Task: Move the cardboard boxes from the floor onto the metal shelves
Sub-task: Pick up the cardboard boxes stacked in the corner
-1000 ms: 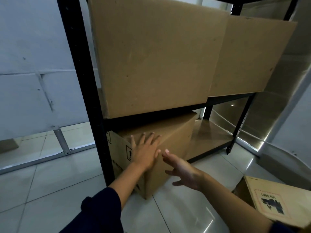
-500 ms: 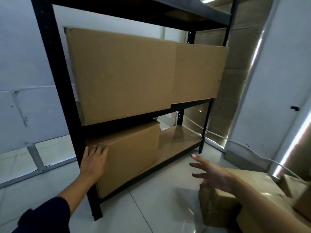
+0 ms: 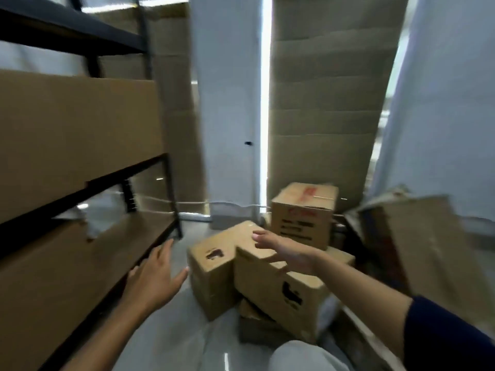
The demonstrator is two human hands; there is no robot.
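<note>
Several cardboard boxes lie in a heap on the floor at centre right. My right hand (image 3: 284, 251) hovers open over the top of the nearest tilted box (image 3: 278, 293); contact is unclear through the blur. A second box (image 3: 214, 269) stands to its left, and a taller printed box (image 3: 304, 218) stands behind. My left hand (image 3: 158, 274) is open in the air between the heap and the black metal shelf (image 3: 150, 167). A large box (image 3: 75, 135) fills the middle shelf, and another box (image 3: 53, 277) sits on the bottom shelf.
Flattened cardboard (image 3: 321, 116) leans against the white wall behind the heap. More cardboard (image 3: 428, 250) leans at the right. My grey-clad knee (image 3: 302, 356) shows at the bottom. Bare pale floor (image 3: 174, 341) lies between the shelf and the boxes.
The view swung right from the shelf to the floor heap. My left hand left the bottom-shelf box. My right hand reached out over the nearest floor box.
</note>
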